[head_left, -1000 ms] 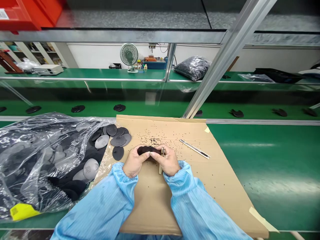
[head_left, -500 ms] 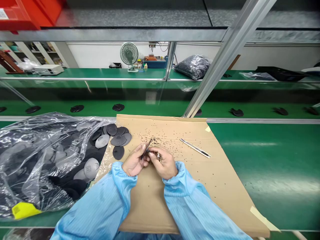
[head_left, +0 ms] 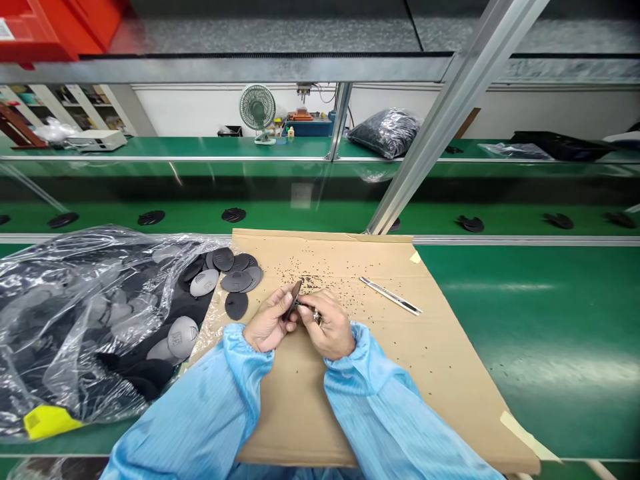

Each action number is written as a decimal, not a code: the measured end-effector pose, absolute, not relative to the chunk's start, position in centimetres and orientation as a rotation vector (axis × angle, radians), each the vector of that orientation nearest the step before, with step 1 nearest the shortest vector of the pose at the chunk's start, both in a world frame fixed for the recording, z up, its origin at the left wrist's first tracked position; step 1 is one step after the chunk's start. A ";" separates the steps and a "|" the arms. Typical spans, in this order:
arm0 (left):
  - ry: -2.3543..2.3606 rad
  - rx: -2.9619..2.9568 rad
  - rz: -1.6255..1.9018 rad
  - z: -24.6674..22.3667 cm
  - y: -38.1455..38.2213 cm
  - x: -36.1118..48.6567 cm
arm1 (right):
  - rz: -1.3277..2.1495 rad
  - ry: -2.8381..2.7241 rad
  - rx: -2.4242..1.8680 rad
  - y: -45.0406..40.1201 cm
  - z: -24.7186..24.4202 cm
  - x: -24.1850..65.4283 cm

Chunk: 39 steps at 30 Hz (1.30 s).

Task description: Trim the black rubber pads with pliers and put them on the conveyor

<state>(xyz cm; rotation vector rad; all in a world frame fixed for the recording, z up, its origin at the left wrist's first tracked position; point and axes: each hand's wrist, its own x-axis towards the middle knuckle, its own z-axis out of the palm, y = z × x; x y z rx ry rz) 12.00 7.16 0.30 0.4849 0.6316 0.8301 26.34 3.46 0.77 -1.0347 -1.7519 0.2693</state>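
Observation:
Over the brown cardboard sheet (head_left: 400,400), my left hand (head_left: 270,320) is closed on a dark oval pad (head_left: 293,300), which stands tilted on edge. My right hand (head_left: 327,323) is closed right beside the pad, its fingertips pinching a small tool with a metal part near the palm; the tool is mostly hidden. Small black crumbs (head_left: 307,281) lie scattered beyond both hands. A slim white cutter-like tool (head_left: 391,295) rests on the cardboard to the right. Several dark oval pads (head_left: 237,305) lie left of my hands.
A clear plastic bag (head_left: 95,320) full of grey and black pads covers the left side. Behind the cardboard, a green belt (head_left: 300,227) carries small piles of black pads. A slanted metal post (head_left: 450,120) rises at right, and a fan (head_left: 257,108) stands farther back.
The pad in my left hand has turned slightly, showing more of its face. The piles on the green belt have shifted a little to the left.

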 end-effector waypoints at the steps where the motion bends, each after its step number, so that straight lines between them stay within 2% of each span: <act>1: 0.629 0.486 0.852 0.3 7.2 12.0 | 0.297 -1.722 -1.068 3.4 0.8 26.3; 7: 0.654 0.484 1.058 0.1 7.9 12.2 | 0.484 -1.347 -1.402 3.6 0.4 26.4; 16: 0.720 0.340 1.148 0.1 8.4 12.1 | 0.458 -1.377 -1.376 4.1 -0.7 25.7; 24: 0.681 0.230 1.148 0.5 8.6 12.0 | 0.241 -1.656 -1.265 4.2 -0.3 26.2; 28: 0.694 0.215 1.142 0.6 8.6 11.9 | 0.074 -1.782 -1.338 4.1 0.2 26.6; 39: 0.644 0.245 1.126 0.2 8.4 11.6 | -0.007 -2.005 -1.520 3.7 0.2 26.1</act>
